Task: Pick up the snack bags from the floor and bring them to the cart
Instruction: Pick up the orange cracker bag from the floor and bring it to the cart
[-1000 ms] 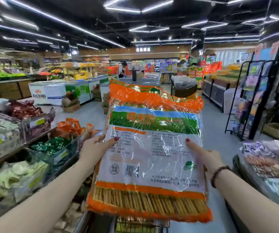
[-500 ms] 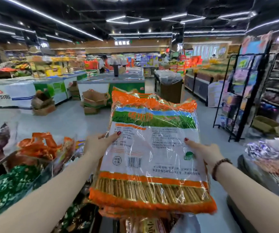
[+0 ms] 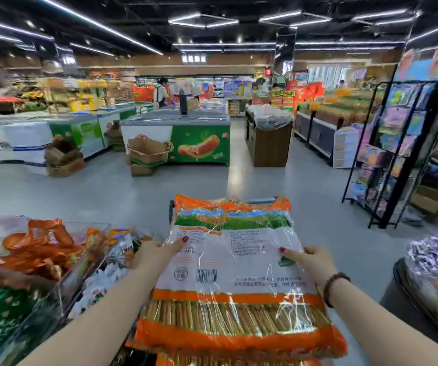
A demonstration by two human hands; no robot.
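Note:
I hold a large snack bag (image 3: 236, 273) flat in front of me; it is clear plastic with orange bands, a green field picture and biscuit sticks showing at its near end. My left hand (image 3: 151, 256) grips its left edge and my right hand (image 3: 311, 262) grips its right edge, thumbs on top. A second orange bag (image 3: 212, 361) peeks out beneath it at the bottom. The grey rail of the cart (image 3: 260, 199) shows just past the bag's far end; the rest of the cart is hidden under the bag.
Clear bins of wrapped sweets (image 3: 41, 249) line my left. A round candy bin (image 3: 436, 270) stands at my right, with a black wire rack (image 3: 397, 159) behind it. Chest freezers (image 3: 175, 138), cardboard boxes (image 3: 146, 154) and a wooden stand (image 3: 269, 138) lie across the grey floor ahead.
The bag has dropped from upright at chest height to lower and flatter over the cart. My view has swung right and downward, away from the left bins.

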